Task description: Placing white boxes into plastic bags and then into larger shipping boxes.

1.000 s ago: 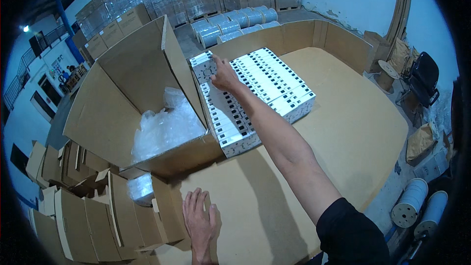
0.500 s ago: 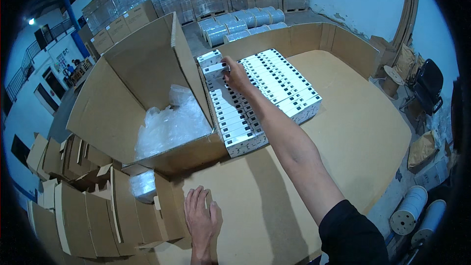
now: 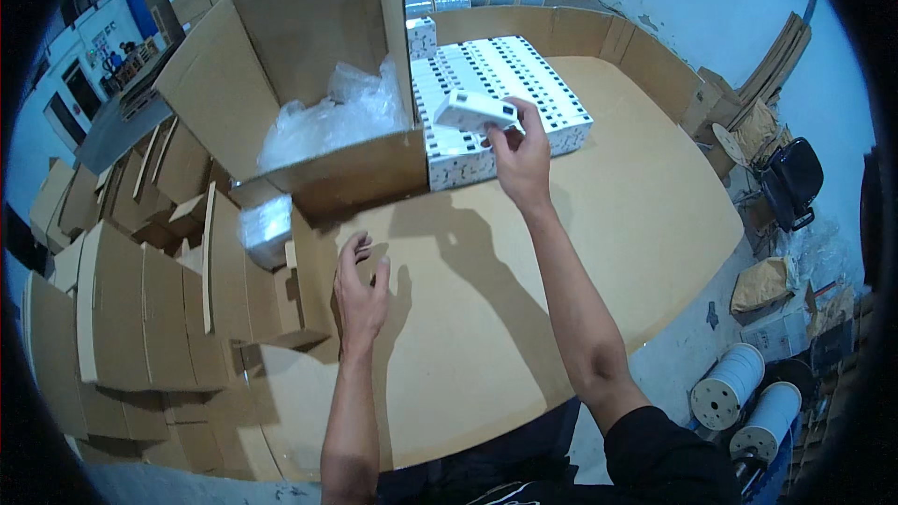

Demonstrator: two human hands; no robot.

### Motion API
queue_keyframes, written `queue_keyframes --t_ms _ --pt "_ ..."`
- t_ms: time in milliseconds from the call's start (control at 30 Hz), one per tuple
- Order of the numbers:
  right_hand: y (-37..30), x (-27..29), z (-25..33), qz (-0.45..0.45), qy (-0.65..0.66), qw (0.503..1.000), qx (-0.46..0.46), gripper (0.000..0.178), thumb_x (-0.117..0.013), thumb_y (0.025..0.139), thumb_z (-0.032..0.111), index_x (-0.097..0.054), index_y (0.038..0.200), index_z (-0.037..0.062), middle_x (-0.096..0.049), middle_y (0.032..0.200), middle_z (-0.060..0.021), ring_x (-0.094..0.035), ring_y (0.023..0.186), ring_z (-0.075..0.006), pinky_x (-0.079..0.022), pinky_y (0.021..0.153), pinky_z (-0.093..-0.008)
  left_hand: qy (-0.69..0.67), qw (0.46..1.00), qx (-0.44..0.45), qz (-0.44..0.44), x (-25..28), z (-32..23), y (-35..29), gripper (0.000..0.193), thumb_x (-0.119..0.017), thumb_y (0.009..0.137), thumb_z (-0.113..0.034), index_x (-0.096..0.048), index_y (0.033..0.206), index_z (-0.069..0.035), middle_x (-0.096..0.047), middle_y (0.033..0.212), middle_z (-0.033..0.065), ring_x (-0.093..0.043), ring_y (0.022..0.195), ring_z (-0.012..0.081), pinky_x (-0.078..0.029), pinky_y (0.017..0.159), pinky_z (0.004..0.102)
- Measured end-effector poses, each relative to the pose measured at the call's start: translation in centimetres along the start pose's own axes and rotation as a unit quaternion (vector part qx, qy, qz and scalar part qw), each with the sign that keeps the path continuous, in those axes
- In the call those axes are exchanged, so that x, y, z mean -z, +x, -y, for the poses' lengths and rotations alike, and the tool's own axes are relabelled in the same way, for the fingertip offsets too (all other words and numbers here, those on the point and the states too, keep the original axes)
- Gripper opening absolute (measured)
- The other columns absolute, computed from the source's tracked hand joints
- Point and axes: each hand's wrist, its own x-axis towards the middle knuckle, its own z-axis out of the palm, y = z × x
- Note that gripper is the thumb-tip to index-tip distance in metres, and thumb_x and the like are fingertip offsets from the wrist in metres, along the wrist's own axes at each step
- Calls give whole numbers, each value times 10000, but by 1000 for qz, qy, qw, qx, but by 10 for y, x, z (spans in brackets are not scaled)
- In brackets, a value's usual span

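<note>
My right hand is closed on the end of a small white box with dark square marks. That box hangs tilted above the near part of a block of matching white boxes, set in tight rows on the brown table. At the block's far left corner stands a single raised box. My left hand holds nothing; its fingers are apart, and it hovers beside an open cardboard carton. Inside that carton sits a shiny wrapped bundle of white boxes.
A tall open cardboard box with clear plastic wrap stands left of the white boxes. Several empty cartons crowd the left side. A cardboard wall edges the table's far side. White spools and a black chair lie beyond it on the right.
My right hand has lifted a white box from the block's far left and brought it nearer and rightward. My left hand has risen off the table's surface. The whole view has shifted.
</note>
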Motion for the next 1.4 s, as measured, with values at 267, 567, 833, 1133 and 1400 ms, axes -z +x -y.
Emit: queue_keyframes --t_ms 267,567,833,1133,1400 --pt "-117 -20 19 147 5 980 -132 359 -667 886 -30 -573 1229 16 -685 936 -98 -663 713 -135 -540 640 -299 -314 942 99 70 8 5 -3 426 -513 1078 -276 -461 1440 -56 -692 1034 110 -684 915 166 -559 858 303" --pt "-148 -34 20 238 135 952 -134 323 -606 912 -81 -570 1227 -16 -621 1170 -101 -653 971 -146 -550 838 -294 -375 915 146 36 14 12 0 367 -499 1088 -347 -593 1297 -61 -680 970 59 -667 827 107 -574 731 264" --pt "-143 -31 -7 235 152 930 -239 395 -585 923 -109 -476 1292 -20 -637 1141 -130 -640 1097 -181 -529 949 -316 -317 943 101 23 10 1 4 470 -597 976 29 -463 1421 -41 -671 1172 154 -643 1106 179 -539 949 311" --pt "-140 -32 5 268 60 946 -174 537 -596 903 -112 -409 1378 54 -671 1133 -176 -679 1074 -231 -544 932 -356 -269 959 77 53 13 20 1 382 -566 940 114 -528 1316 59 -632 1255 154 -620 1191 208 -504 1047 330" --pt "-140 -30 6 279 41 941 -184 544 -604 873 -104 -427 1368 36 -676 1153 -186 -683 1086 -251 -544 945 -379 -251 962 85 66 15 19 1 385 -560 935 116 -530 1314 52 -636 1241 151 -620 1198 210 -493 1063 334"
